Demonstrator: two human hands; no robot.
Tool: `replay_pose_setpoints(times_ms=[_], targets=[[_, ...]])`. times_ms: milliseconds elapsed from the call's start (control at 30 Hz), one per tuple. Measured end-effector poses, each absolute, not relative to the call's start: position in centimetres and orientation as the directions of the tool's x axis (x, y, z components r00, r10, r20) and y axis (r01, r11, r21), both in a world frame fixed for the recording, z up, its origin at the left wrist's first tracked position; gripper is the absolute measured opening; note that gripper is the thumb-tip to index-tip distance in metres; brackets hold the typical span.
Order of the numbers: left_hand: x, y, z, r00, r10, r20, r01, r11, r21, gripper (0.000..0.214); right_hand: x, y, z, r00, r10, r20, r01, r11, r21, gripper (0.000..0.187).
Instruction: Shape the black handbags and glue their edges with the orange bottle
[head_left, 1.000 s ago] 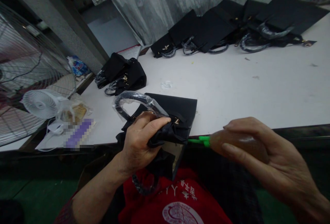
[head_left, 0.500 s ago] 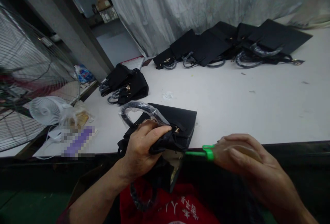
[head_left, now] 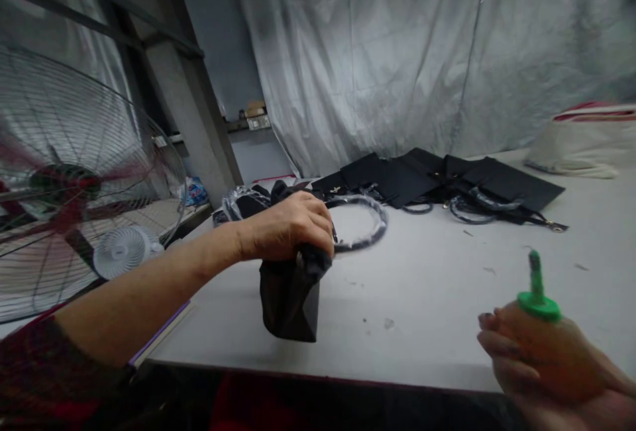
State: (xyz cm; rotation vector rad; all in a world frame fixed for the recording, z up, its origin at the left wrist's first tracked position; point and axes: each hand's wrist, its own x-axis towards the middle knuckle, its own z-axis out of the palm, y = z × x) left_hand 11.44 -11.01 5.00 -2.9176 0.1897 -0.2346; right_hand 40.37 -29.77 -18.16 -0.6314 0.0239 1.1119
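Observation:
My left hand (head_left: pixel 295 222) is closed around the top of a black handbag (head_left: pixel 291 302), holding it up over the near part of the table. A dark handle (head_left: pixel 380 226) in clear plastic wrap loops out to the right of my fingers; more wrapped handle shows at the left. The bag's opening and fittings are hidden by my hand. At the lower right, my right hand (head_left: pixel 514 365) grips a squeeze bottle (head_left: pixel 556 351) of amber colour. Its green nozzle points upward, well apart from the bag.
A row of black handbags (head_left: pixel 412 179) lies along the back of the white table (head_left: pixel 422 318). Behind it hangs a grey curtain (head_left: pixel 397 73). A large caged fan (head_left: pixel 74 186) and a small white fan (head_left: pixel 124 252) are at the left. A pale bag (head_left: pixel 576 143) sits back right.
My left hand has lifted the handbag from the table's front edge, away from my lap, over the table. My right hand has drawn back rightward, tipping the bottle nozzle-up. The view has tilted up.

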Motion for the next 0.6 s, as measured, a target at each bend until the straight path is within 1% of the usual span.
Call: replay_pose_setpoints(times_ms=[33, 100, 167, 267, 333, 467, 600], targets=[[11.9, -12.0, 4.8, 0.975, -0.183, 0.126, -0.146, -0.955, -0.256, 0.022, 40.2, -29.1, -16.6, 0.475, 0.8, -0.365, -0.847, 0.305, -0.435, 0.036], [12.5, -14.1, 3.9, 0.953, -0.275, 0.125, -0.222, -0.918, -0.33, 0.02, 39.9, -27.7, -13.6, 0.523, 0.77, -0.365, -0.831, 0.364, -0.421, 0.031], [12.8, -15.9, 2.5, 0.925, -0.36, 0.119, -0.292, -0.876, -0.383, 0.021, 39.8, -26.4, -11.1, 0.507, 0.82, -0.265, -0.829, 0.38, -0.411, 0.028], [12.8, -17.9, 0.7, 0.89, -0.447, 0.088, -0.375, -0.827, -0.419, 0.022, 40.1, -24.5, -9.0, 0.384, 0.922, -0.039, -0.832, 0.327, -0.448, 0.028], [12.9, -18.8, 0.0, 0.869, -0.494, 0.042, -0.431, -0.795, -0.428, 0.023, 40.1, -23.5, -8.6, 0.282, 0.958, 0.058, -0.815, 0.271, -0.512, 0.031], [13.1, -19.8, -0.4, 0.832, -0.545, -0.101, -0.529, -0.726, -0.44, 0.02, 39.6, -22.3, -9.0, 0.11, 0.99, 0.093, -0.755, 0.144, -0.64, 0.033], [12.3, -19.3, -1.0, 0.793, -0.586, -0.163, -0.588, -0.67, -0.452, 0.015, 39.6, -22.0, -10.3, -0.02, 0.995, 0.099, -0.742, 0.052, -0.668, 0.03]])
